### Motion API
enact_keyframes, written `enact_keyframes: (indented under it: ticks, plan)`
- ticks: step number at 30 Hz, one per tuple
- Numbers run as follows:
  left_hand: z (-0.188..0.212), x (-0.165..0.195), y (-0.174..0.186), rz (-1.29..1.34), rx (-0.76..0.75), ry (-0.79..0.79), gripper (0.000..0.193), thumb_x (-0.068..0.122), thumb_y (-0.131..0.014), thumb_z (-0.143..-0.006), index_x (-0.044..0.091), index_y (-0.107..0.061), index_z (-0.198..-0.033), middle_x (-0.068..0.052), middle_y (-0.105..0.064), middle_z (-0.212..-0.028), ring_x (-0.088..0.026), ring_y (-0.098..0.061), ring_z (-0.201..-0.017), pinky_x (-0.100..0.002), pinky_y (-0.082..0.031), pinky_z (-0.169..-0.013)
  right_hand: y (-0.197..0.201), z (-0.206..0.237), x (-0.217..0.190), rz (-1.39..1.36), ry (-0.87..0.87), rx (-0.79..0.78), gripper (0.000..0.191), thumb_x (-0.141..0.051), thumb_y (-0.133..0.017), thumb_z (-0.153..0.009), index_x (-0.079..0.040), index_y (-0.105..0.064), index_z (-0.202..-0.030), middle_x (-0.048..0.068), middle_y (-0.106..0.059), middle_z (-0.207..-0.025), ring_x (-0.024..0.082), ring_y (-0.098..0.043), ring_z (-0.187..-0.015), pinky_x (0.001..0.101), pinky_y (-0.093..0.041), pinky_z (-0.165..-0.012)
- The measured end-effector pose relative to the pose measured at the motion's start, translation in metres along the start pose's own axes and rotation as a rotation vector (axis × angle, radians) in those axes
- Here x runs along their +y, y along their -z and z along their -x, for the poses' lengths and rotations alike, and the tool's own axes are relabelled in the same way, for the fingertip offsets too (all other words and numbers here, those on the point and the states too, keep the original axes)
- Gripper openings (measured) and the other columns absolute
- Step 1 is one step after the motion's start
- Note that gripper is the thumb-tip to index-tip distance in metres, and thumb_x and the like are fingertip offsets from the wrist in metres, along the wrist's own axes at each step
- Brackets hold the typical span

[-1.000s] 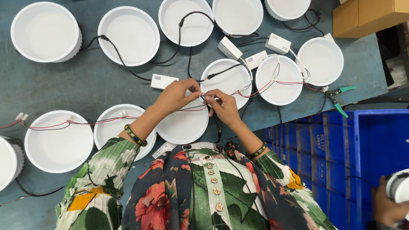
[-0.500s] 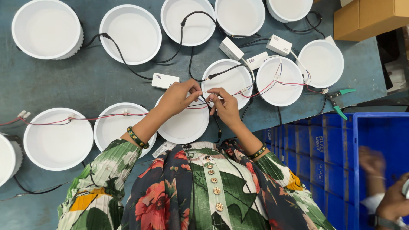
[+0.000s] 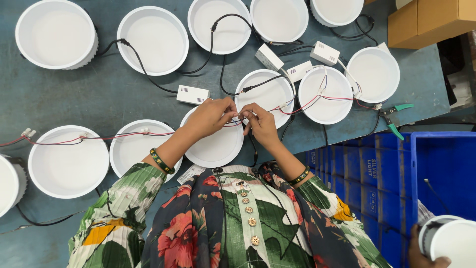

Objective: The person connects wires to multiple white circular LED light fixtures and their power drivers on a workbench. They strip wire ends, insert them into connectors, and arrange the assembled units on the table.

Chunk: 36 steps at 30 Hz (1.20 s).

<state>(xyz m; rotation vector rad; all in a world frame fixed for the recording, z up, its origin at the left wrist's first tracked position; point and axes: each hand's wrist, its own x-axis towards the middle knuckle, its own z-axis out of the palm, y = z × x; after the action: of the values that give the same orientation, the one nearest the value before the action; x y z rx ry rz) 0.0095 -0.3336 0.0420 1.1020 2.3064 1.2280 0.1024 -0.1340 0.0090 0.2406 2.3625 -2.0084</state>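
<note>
My left hand (image 3: 210, 116) and my right hand (image 3: 259, 124) meet above a round white lamp housing (image 3: 218, 145) at the table's near edge. Both pinch the thin red and white wires (image 3: 124, 134) where they join between the fingertips. The wire runs left across two more white housings (image 3: 67, 161) and right over another housing (image 3: 325, 97). A small white driver box (image 3: 192, 94) lies just beyond my left hand.
Several white round housings and white driver boxes with black cables cover the blue-grey table (image 3: 74, 99). Green-handled pliers (image 3: 394, 116) lie at the right edge. Blue crates (image 3: 436, 164) stand to the right. A cardboard box (image 3: 426, 20) is top right. Another person's hand (image 3: 426, 248) holds a housing bottom right.
My hands stay at the wire joint with only slight finger motion. The other person's hands at bottom right have shifted and now hold a white housing lower in view.
</note>
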Motion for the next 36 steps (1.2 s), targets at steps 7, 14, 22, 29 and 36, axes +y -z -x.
enact_keyframes:
  ticks: [7,14,22,29,36]
  plan:
    - [-0.005,-0.004,0.002,0.258,-0.109,0.031,0.023,0.023,-0.070,-0.093,0.005,-0.069,-0.106,-0.011,-0.075,-0.095,-0.026,-0.075,-0.090,-0.037,-0.056,-0.079,0.008,0.001,0.007,-0.072,-0.060,-0.028,0.017,-0.020,-0.058,-0.105,-0.006,-0.065,-0.112,0.005,-0.075,-0.094,0.011,-0.069,-0.057,0.0190,-0.041,-0.044]
    - [-0.012,-0.003,0.010,0.155,0.008,0.091,0.017,0.020,-0.074,-0.090,0.005,-0.074,-0.100,-0.011,-0.074,-0.094,-0.026,-0.072,-0.086,-0.037,-0.054,-0.079,0.013,-0.001,0.006,-0.189,-0.091,-0.023,0.026,-0.018,-0.069,-0.095,-0.008,-0.057,-0.117,0.010,-0.078,-0.096,0.011,-0.070,-0.057,0.0174,-0.040,-0.045]
    - [-0.015,0.000,0.016,0.163,0.033,0.117,0.017,0.019,-0.073,-0.090,0.006,-0.075,-0.101,-0.010,-0.071,-0.098,-0.026,-0.070,-0.084,-0.036,-0.054,-0.078,0.016,0.001,0.018,-0.304,-0.129,-0.088,0.023,-0.007,-0.074,-0.093,0.005,-0.066,-0.111,0.016,-0.078,-0.105,0.015,-0.075,-0.082,0.0190,-0.048,-0.053]
    - [-0.011,0.009,0.010,-0.028,0.065,-0.074,0.011,0.020,-0.071,-0.091,0.010,-0.073,-0.096,-0.009,-0.066,-0.096,-0.030,-0.067,-0.086,-0.041,-0.053,-0.076,0.009,0.001,0.012,-0.266,-0.116,-0.085,0.026,-0.006,-0.067,-0.097,0.007,-0.068,-0.119,0.015,-0.076,-0.108,0.020,-0.078,-0.088,0.0218,-0.054,-0.054]
    - [-0.009,0.014,0.007,-0.130,0.063,-0.085,0.011,0.022,-0.071,-0.091,0.013,-0.073,-0.095,-0.006,-0.064,-0.095,-0.029,-0.067,-0.088,-0.043,-0.054,-0.074,0.009,0.005,-0.005,-0.152,-0.064,-0.097,0.023,-0.009,-0.069,-0.096,0.005,-0.072,-0.113,0.008,-0.073,-0.105,0.017,-0.078,-0.084,0.0216,-0.051,-0.049]
